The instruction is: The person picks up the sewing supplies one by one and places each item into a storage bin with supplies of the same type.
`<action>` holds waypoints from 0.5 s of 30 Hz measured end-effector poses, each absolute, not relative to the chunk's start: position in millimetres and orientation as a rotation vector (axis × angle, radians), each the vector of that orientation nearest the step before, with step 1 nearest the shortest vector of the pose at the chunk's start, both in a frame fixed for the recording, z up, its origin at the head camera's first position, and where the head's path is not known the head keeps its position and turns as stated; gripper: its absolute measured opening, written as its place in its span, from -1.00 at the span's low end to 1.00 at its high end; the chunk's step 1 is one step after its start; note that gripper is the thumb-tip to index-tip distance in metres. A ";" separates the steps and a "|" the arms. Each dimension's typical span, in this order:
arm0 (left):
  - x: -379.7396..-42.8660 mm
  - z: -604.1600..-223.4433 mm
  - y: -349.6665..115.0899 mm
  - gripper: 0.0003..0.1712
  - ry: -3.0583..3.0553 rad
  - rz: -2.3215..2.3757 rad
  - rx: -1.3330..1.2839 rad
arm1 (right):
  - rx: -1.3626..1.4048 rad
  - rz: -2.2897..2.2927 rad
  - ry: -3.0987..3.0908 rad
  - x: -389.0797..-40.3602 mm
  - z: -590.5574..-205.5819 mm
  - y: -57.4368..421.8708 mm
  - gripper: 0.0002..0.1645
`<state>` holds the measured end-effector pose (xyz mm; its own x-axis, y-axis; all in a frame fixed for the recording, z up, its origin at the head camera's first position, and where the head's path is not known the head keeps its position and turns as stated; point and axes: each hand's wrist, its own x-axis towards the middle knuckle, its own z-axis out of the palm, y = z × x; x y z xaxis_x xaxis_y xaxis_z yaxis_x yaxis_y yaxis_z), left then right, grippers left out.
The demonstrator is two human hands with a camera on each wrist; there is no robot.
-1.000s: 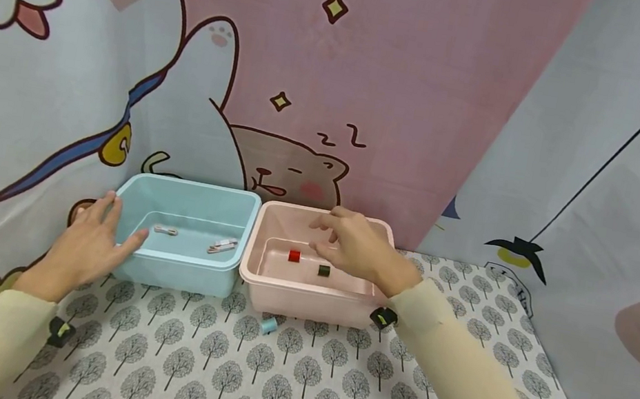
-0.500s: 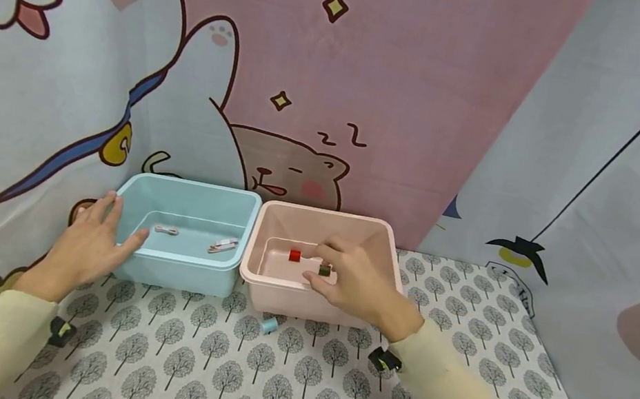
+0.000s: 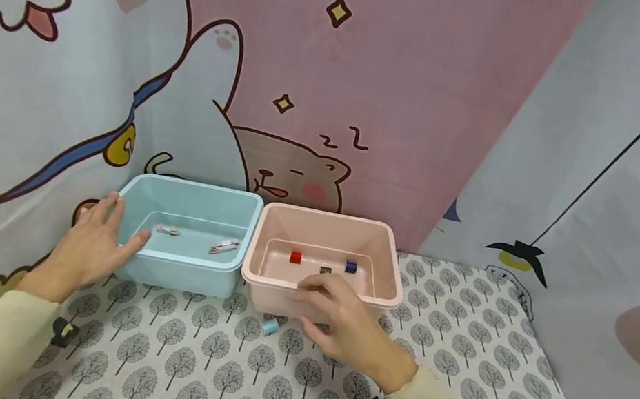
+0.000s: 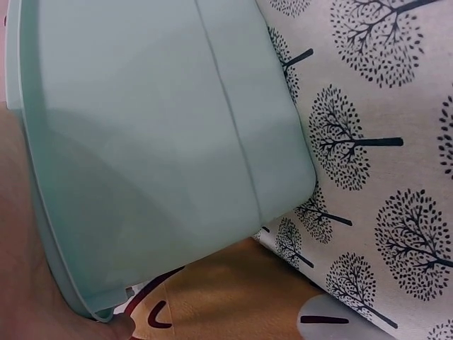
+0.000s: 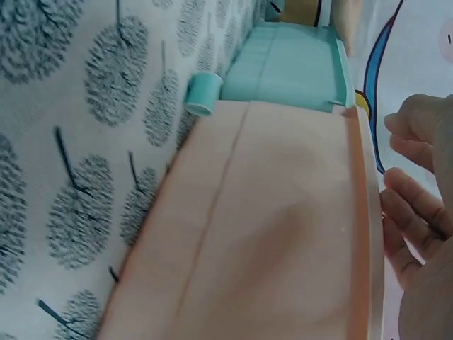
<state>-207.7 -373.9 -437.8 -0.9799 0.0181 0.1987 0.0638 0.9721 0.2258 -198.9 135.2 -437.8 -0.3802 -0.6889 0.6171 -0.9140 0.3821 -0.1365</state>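
My left hand (image 3: pixel 84 251) rests on the left corner of the light blue plastic bin (image 3: pixel 176 272), fingers spread along its rim. Just in front of the pink plastic bin (image 3: pixel 269 297), at its front rim, my right hand (image 3: pixel 351 326) hovers with loosely bent fingers and nothing seen in them. Inside the pink bin lie a red cylinder (image 3: pixel 295 258), a dark blue cylinder (image 3: pixel 350 267) and a dark green cylinder (image 3: pixel 325 270), the last partly hidden. A small light blue cylinder (image 3: pixel 270 326) lies on the cloth before the bins, also in the right wrist view.
Two small pale objects, one slim (image 3: pixel 167 230) and one larger (image 3: pixel 224 246), lie in the blue bin. Both bins stand side by side on a tree-print cloth (image 3: pixel 239 389). A printed curtain (image 3: pixel 423 104) rises close behind them.
My right hand has moved from over the pink bin down and back toward me, in front of its rim. The dark blue cylinder now shows inside. My left hand stays on the blue bin.
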 end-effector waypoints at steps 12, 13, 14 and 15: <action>-209.9 -438.7 -374.2 0.25 -2.903 -0.354 -0.077 | 1.475 0.584 -2.179 -181.2 -462.5 133.4 -0.43; -209.8 -438.7 -374.2 0.25 -2.908 -0.356 -0.075 | 1.473 0.578 -2.205 -180.5 -463.8 133.1 -0.44; -209.8 -438.6 -374.1 0.25 -2.912 -0.357 -0.073 | 1.471 0.570 -2.235 -180.1 -465.1 132.9 -0.45; -209.8 -438.4 -374.0 0.25 -2.917 -0.358 -0.071 | 1.470 0.570 -2.265 -179.7 -466.4 132.5 -0.46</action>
<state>-209.8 -374.0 -438.4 -0.9785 0.0227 0.2049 0.0716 0.9695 0.2344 -179.7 132.5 -466.4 -0.3812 -0.7660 0.5177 -0.9197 0.3709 -0.1285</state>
